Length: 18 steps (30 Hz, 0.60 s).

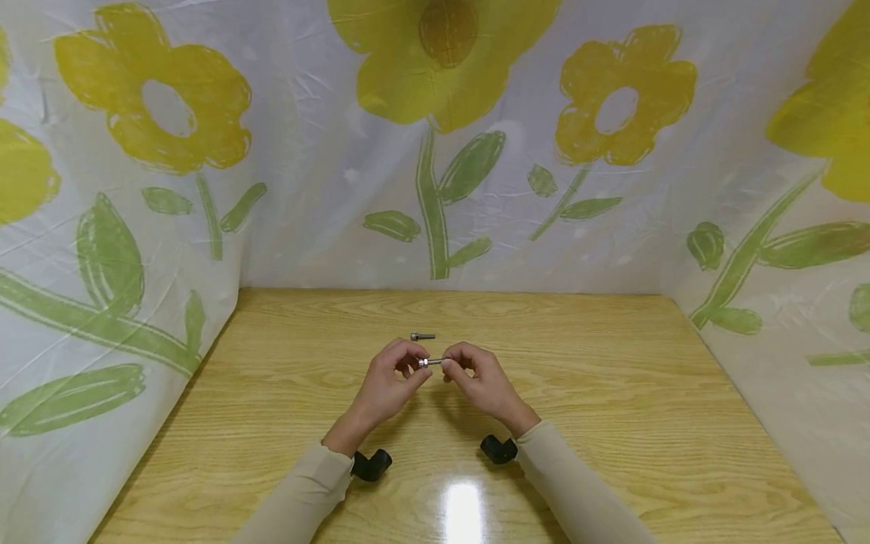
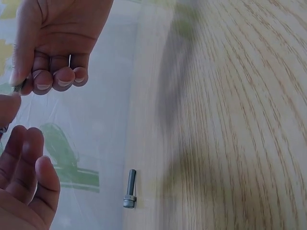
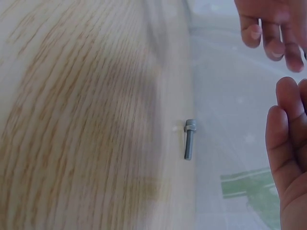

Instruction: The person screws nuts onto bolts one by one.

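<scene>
Both hands hold a small silver bolt (image 1: 435, 362) level above the table, between their fingertips. My left hand (image 1: 389, 384) pinches its head end, where a nut sits near the head. The right hand (image 1: 485, 384) pinches the threaded end with thumb and index finger. In the left wrist view a sliver of dark thread (image 2: 19, 87) shows at the right hand's (image 2: 60, 43) fingertips; most of the bolt is hidden there. A second bolt (image 1: 423, 336) lies on the table just beyond the hands. It carries a nut up by its head (image 3: 190, 125).
The wood-grain table (image 1: 612, 393) is bordered at the back and sides by a hanging cloth (image 1: 306, 227) with printed yellow flowers. Black wrist-worn devices (image 1: 371, 465) sit below each sleeve cuff. Light glares off the table's near middle.
</scene>
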{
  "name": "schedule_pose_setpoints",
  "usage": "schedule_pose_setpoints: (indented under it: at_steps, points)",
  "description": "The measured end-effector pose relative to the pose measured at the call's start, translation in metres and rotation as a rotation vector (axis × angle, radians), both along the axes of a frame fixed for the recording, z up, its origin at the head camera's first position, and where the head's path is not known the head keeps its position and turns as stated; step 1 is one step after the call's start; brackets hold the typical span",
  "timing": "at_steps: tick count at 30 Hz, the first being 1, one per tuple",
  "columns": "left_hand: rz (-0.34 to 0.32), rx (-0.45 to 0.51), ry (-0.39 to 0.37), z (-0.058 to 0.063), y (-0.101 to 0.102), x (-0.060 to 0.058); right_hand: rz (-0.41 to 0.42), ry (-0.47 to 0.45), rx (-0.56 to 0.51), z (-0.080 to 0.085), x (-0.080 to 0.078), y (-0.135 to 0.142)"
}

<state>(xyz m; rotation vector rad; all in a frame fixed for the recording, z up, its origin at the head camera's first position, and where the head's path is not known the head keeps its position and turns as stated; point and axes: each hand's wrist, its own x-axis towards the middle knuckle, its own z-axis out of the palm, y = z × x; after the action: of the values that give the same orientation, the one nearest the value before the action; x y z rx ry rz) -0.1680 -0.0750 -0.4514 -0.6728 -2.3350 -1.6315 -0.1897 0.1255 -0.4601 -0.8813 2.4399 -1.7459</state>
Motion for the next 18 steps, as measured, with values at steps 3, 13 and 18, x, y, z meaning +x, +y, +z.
schedule_pose_setpoints:
  at_steps: [3, 13, 18]
  points:
    - [0.011, -0.015, -0.018, 0.015, 0.002, 0.007, 0.002, 0.007, 0.000, -0.001, 0.000, 0.000]
    - [0.018, -0.019, -0.083, -0.002, -0.001, -0.003, -0.004, 0.000, 0.008, -0.001, -0.001, 0.000]
    - [0.032, -0.038, -0.038, -0.007, -0.005, -0.007, -0.008, -0.009, 0.026, 0.000, -0.001, 0.000]
